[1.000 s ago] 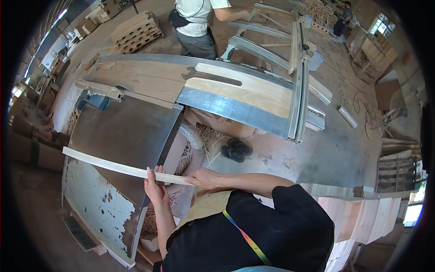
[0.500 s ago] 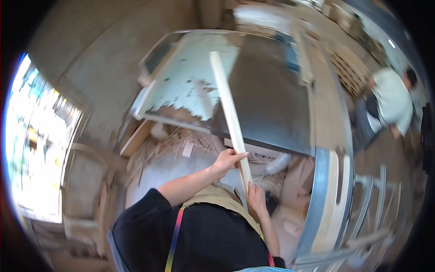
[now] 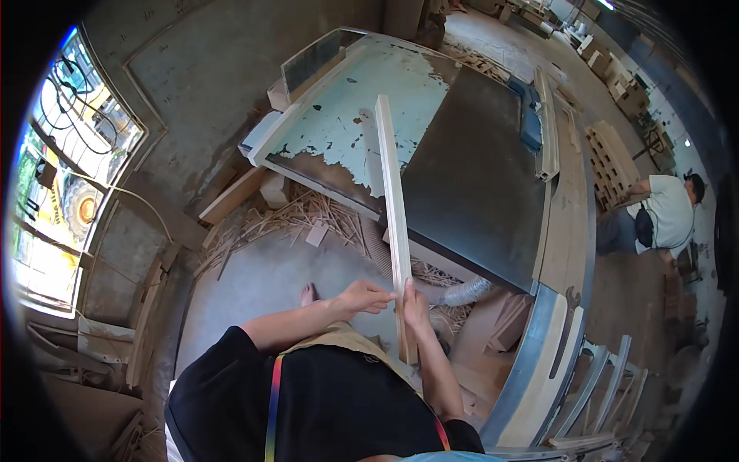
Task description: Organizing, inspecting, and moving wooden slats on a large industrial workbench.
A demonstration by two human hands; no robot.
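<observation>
two hands hold one long wooden strip (image 3: 394,215): left hand (image 3: 368,296) pinching its edge, right hand (image 3: 413,302) wrapped around it. since half a second ago the strip stays upright-angled over the desk (image 3: 469,177); the view has steadied, grip unchanged.

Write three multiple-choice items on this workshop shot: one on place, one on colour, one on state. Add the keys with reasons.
1. Where is the wooden strip?
A. Flat on the floor
B. Held in both hands, reaching out over the machine table
C. Leaning on the window

2. What colour is the peeling paint on the machine table?
A. Pale green
B. Red
C. Orange

3. How do the hands hold the strip?
A. Left hand and right hand both on it
B. Right only
C. Neither

Keys: B, it runs up from the hands across the table; A, pale green flakes off a dark surface; A, fingers of both meet at it.
</observation>
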